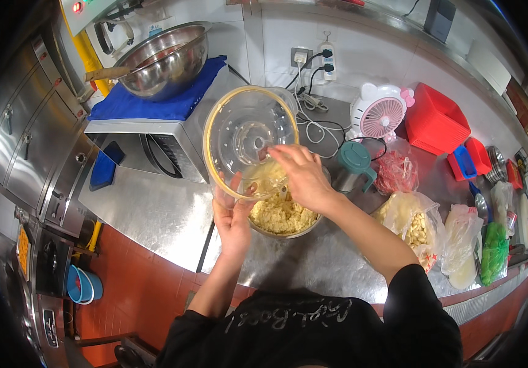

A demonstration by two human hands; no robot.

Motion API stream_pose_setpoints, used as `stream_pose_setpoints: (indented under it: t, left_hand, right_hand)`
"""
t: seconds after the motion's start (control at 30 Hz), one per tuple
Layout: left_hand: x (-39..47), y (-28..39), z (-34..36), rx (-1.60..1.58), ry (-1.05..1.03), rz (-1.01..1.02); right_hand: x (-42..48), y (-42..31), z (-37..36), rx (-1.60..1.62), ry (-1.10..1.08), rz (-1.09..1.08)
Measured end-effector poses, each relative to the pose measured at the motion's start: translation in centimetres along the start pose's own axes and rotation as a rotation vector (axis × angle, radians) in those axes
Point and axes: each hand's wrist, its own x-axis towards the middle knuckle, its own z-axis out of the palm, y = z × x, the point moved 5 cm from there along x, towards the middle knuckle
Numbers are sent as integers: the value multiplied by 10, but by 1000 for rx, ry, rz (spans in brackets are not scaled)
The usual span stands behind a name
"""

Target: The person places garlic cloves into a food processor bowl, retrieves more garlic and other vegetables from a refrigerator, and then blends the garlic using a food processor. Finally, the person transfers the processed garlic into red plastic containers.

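Note:
My left hand (232,225) grips the lower rim of a clear plastic bowl (227,124), likely from a food processor, with a yellowish ring around its mouth. The bowl is tilted, and pale crumbs cling to its inner wall. My right hand (307,177) is at the bowl's lower right side, fingers pointing toward its inside; whether they hold anything is unclear. Below, a metal bowl (287,236) stands on the counter, heaped with pale yellow minced garlic (282,214). The clear bowl and my right hand hide its far part.
A microwave oven (190,142) stands at left, bearing a blue cloth (130,106) and a large steel bowl (167,69). To the right are a green-lidded jug (355,158), a pink fan (381,115), red baskets (436,119) and a bag of peeled garlic cloves (415,230). Cables (314,124) lie behind.

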Motion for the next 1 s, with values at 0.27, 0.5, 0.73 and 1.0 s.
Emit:
stream_pose_setpoints:
  t: [0.27, 0.5, 0.73, 1.0]
  left_hand:
    - [-1, 3, 5, -10, -24, 25]
    - [1, -5, 6, 44, -68, 108]
    - [0, 2, 0, 75, -44, 141]
    - [1, 8, 0, 160, -107, 166]
  right_hand:
    - [-1, 21, 5, -47, 43, 102]
    - [-10, -13, 24, 198, -149, -38]
    - [-21, -14, 21, -20, -91, -317]
    - [-2, 10, 17, -63, 12, -65]
